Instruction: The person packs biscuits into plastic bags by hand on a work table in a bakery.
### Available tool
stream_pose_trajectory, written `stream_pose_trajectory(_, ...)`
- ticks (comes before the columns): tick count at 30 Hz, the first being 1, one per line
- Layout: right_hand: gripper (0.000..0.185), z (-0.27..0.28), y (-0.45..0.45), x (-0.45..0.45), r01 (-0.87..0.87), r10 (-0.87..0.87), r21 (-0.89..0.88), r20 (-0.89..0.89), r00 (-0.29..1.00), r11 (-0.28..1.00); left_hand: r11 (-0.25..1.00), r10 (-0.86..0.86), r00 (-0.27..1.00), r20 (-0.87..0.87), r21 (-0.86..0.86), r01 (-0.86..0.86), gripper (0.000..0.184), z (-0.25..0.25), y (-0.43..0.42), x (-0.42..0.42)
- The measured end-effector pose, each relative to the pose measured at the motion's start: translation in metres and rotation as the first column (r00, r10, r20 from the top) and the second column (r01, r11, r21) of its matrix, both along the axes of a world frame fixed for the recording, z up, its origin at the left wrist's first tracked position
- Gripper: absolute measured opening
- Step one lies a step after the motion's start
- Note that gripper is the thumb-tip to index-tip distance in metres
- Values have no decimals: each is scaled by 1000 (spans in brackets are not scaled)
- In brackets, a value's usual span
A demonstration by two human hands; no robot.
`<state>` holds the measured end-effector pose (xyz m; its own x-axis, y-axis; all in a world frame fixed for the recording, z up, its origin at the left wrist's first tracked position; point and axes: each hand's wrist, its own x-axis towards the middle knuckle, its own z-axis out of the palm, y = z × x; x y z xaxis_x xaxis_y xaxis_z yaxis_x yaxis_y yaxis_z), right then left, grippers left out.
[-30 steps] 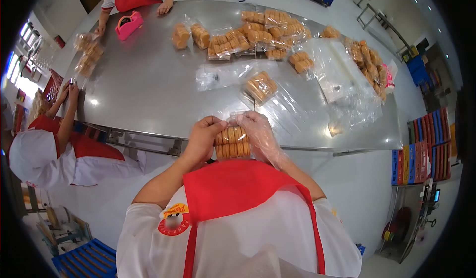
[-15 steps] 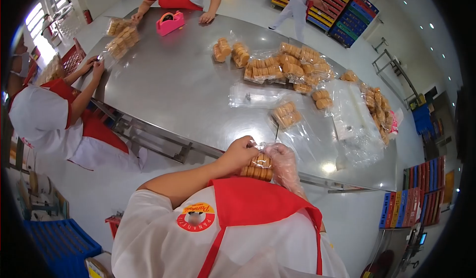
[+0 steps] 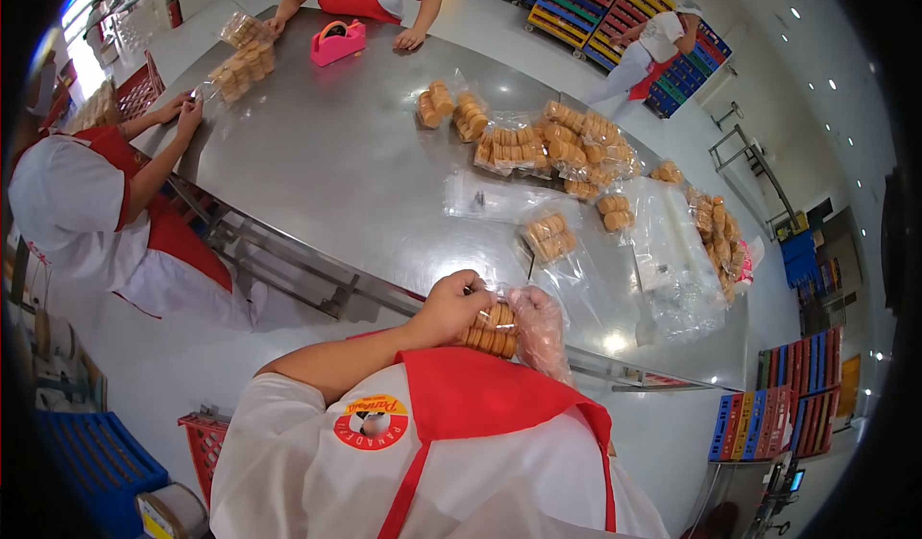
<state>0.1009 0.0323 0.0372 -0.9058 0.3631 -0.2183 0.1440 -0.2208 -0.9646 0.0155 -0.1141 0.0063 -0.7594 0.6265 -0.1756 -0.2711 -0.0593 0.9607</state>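
Close to my apron, a clear plastic bag of round biscuits (image 3: pixel 490 340) hangs between my hands at the table's near edge. My left hand (image 3: pixel 455 306), bare, pinches the bag's gathered top from the left. In a clear plastic glove, my right hand (image 3: pixel 541 330) has its fingers closed on the bag's mouth from the other side. Fingertips of both hands nearly meet there and partly hide the plastic. Just beyond them, another bag of biscuits (image 3: pixel 549 237) lies on the steel table (image 3: pixel 331 169).
Flat clear bags (image 3: pixel 495 196) and a larger plastic sheet (image 3: pixel 672 241) lie on the table. Piled bagged biscuits (image 3: pixel 567 140) sit farther back. A pink tape dispenser (image 3: pixel 337 43) stands near a co-worker across the table. Another co-worker handles bags at left. Stacked coloured crates (image 3: pixel 778 395) stand at right.
Both my hands stay on the biscuit bag's top, with small finger shifts. The view has tilted slightly. In the background, a walking person has moved right, past the crates.
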Motion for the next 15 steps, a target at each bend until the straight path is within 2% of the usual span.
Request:
stream_pose_trajectory(2,24,1,-1,-1,-12,11,-35,-4,1000,999,998,19,1000,22,57,-21,18,-2,-3,0)
stream_pose_trajectory(5,23,17,-8,-3,-33,33,-25,27,999,999,996,84,982,-166,19,-82,21,-1,-10,-6)
stream_pose_trajectory(8,22,23,-10,-5,-56,57,101,1,998,993,994,72,904,-421,-47,-101,20,8,-23,-13)
stream_pose_trajectory(11,21,35,-17,-7,-67,76,185,-42,996,980,984,162,887,-434,7,-176,19,17,-29,-15)
stream_pose_trajectory(14,20,20,-11,-12,-98,132,251,-121,984,963,977,165,890,-426,-54,-206,22,41,-39,-14)
stream_pose_trajectory(15,20,18,-12,-14,-107,131,218,-97,987,970,976,169,889,-426,-50,-210,22,42,-40,-15)
